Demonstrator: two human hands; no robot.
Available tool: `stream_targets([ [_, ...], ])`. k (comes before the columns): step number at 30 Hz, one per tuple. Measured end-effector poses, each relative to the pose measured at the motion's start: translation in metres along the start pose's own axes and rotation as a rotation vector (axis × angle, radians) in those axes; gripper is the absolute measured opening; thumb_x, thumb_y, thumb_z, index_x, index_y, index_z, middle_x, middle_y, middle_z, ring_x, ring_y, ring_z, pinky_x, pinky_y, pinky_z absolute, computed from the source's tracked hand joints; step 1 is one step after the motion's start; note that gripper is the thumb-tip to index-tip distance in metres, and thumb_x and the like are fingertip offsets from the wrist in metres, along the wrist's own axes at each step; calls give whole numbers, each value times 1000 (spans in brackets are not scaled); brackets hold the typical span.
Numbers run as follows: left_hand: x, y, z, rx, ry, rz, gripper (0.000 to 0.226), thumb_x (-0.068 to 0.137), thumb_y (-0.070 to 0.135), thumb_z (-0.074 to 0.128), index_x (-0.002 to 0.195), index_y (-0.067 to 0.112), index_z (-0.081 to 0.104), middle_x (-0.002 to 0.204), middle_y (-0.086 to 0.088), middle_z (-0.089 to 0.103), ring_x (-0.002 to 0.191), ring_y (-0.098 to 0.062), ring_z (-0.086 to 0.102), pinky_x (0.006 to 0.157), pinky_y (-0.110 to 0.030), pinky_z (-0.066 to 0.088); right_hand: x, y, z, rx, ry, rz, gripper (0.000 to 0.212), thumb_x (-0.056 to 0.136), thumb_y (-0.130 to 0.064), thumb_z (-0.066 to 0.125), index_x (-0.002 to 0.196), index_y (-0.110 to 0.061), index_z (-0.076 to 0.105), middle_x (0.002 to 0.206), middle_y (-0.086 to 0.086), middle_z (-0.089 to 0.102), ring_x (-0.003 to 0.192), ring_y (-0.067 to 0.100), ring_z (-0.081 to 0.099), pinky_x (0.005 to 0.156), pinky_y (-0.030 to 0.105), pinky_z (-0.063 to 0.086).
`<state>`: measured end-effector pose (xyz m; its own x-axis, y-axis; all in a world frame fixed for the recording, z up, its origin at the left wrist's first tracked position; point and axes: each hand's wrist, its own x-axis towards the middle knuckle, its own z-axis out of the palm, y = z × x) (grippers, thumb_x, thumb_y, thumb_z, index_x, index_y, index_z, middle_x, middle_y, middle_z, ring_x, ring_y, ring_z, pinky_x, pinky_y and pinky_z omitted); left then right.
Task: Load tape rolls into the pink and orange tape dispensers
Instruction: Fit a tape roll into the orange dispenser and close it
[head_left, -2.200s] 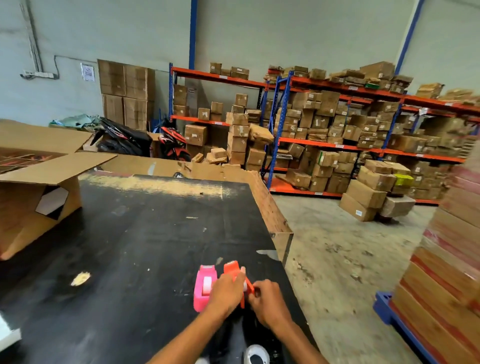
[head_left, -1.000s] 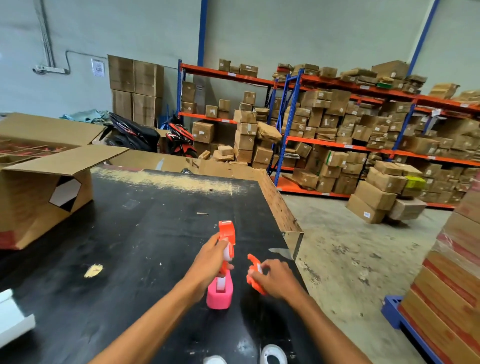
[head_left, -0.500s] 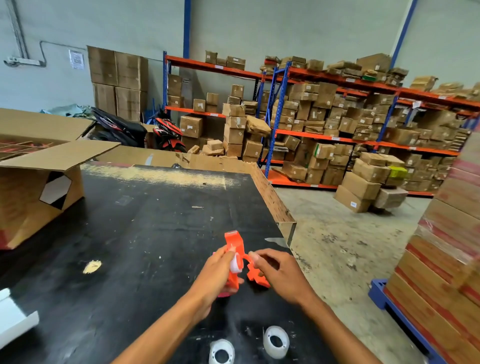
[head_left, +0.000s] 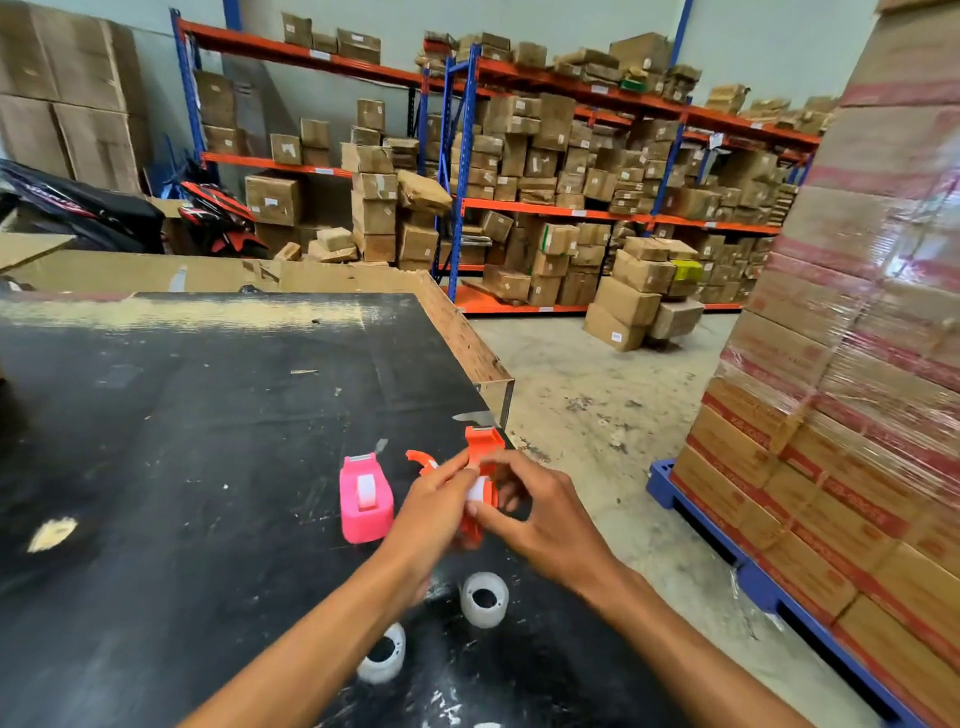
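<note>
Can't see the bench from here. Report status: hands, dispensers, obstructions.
Left hand and right hand both on orange dispenser. Pink dispenser standing on table, roll in. Two tape rolls loose nearby, nothing blocking.

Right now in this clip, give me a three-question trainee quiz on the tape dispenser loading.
1. True or false: the pink dispenser stands on the black table with nobody touching it.
2. How many loose tape rolls lie near the forearms?
3. Which item do the left hand and right hand both grip? A) orange dispenser B) cardboard box C) pallet

Key: 1 true; 2 two; 3 A.
</note>
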<state>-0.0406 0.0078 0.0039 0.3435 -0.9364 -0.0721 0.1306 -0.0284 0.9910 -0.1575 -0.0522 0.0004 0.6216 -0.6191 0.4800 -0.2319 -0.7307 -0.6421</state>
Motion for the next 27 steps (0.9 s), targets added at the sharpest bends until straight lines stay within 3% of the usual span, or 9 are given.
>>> stream_targets([
  [4, 3, 1, -13, -6, 91, -9, 24, 97, 25, 45, 87, 37, 64, 75, -4, 67, 66, -19, 59, 61, -29, 43, -4, 13, -15, 0, -71, 203, 25, 76, -26, 77, 96, -14, 66, 74, -2, 60, 60, 4, 49, 60, 22, 43],
  [7, 7, -5, -33, -21, 119, -12, 16, 95, 28, 50, 106, 38, 56, 75, 0, 72, 73, -20, 65, 63, -31, 49, -13, 27, -25, -495, -481, 358, 33, 77, -41, 72, 99, -18, 64, 94, 4, 65, 81, 18, 58, 66, 29, 40],
  [9, 4, -10, -41, -24, 89, -30, 18, 93, 29, 54, 109, 35, 56, 74, 2, 74, 77, -21, 67, 67, -35, 53, -20, 30, -21, -639, -644, 414, 40, 76, -46, 70, 105, -20, 63, 110, 7, 64, 98, 26, 59, 69, 31, 41],
  [14, -2, -16, -49, 3, 51, -85, 29, 90, 30, 59, 111, 9, 62, 90, -9, 73, 88, -26, 70, 68, -33, 56, -14, 17, -16, -745, -673, 258, 65, 73, -47, 73, 127, -19, 52, 122, 8, 54, 117, 25, 45, 85, 37, 42],
  [17, -4, -17, -53, 20, 58, -82, 31, 86, 31, 64, 108, 9, 64, 92, -10, 74, 86, -24, 72, 64, -27, 57, -11, 8, -3, -662, -688, 198, 74, 72, -51, 72, 134, -19, 46, 125, 8, 54, 120, 25, 42, 91, 37, 39],
  [21, -9, -16, -61, 18, 81, -74, 32, 84, 29, 67, 109, 10, 63, 103, -16, 73, 91, -27, 71, 66, -29, 59, -10, 13, 21, -608, -751, 138, 63, 81, -41, 67, 135, -19, 45, 130, 11, 56, 123, 29, 47, 95, 42, 45],
  [23, -13, -14, -68, -4, 109, -54, 28, 83, 27, 68, 107, 11, 66, 103, -17, 73, 86, -23, 72, 66, -29, 61, -8, 16, 24, -464, -616, 178, 58, 82, -36, 65, 136, -23, 45, 128, 8, 59, 119, 26, 51, 95, 38, 45],
  [25, -17, -14, -73, -17, 125, -30, 21, 83, 25, 68, 99, 12, 70, 100, -16, 74, 80, -19, 72, 63, -28, 61, -3, 12, 20, -72, -384, 292, 49, 82, -27, 69, 128, -32, 53, 106, 2, 67, 95, 18, 61, 86, 26, 49],
  [27, -20, -13, -78, -26, 132, -19, 22, 82, 26, 69, 97, 11, 71, 99, -17, 75, 80, -21, 72, 62, -28, 61, 6, 3, 16, 362, -200, 387, 45, 82, -18, 71, 123, -27, 56, 91, 2, 68, 79, 12, 62, 74, 20, 52],
])
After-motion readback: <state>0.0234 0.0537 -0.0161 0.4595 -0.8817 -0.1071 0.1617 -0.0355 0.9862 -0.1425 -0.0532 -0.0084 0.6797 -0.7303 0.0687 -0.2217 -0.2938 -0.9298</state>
